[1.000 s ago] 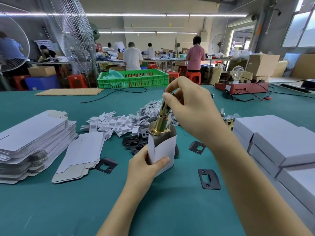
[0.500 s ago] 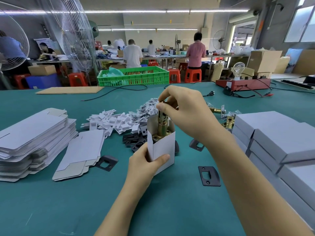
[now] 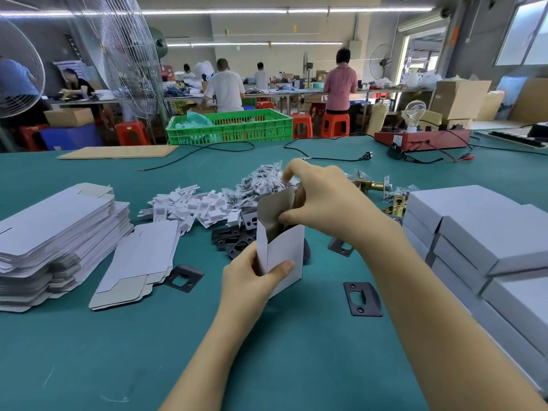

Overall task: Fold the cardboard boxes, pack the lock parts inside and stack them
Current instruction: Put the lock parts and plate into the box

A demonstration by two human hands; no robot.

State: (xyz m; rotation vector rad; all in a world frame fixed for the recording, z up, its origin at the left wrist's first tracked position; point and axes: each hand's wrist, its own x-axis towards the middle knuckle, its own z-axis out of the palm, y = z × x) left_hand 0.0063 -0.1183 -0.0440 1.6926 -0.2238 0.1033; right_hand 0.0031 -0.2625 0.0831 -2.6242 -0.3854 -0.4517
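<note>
box (image 3: 284, 247): white carton, upright, open top, standing on the green table (image 3: 296, 366) at centre, between the two hands.
left hand (image 3: 252, 280): wrapped round the box's lower left corner, thumb across the front face, fingers behind.
right hand (image 3: 323, 200): above and to the right of the box, over its open mouth; thumb tip at the rim, fingers curled down at the raised flap (image 3: 275, 203). whether they pinch the flap or something inside is unclear, as the hand hides the opening.
flat cartons (image 3: 56, 232): tall stack at far left, well apart from the hands; a few loose ones (image 3: 139, 259) beside it.
black plates (image 3: 362, 298): one just right of the box, one (image 3: 184, 277) left of it, a small heap (image 3: 231, 241) behind.
white inserts (image 3: 192, 206): loose pile beyond the box.
bagged parts (image 3: 261, 182): clear packets behind the right hand.
brass latches (image 3: 373, 186): behind the right wrist.
packed boxes (image 3: 480, 232): stacked at right edge.
green crate (image 3: 231, 129): at the table's far edge.
</note>
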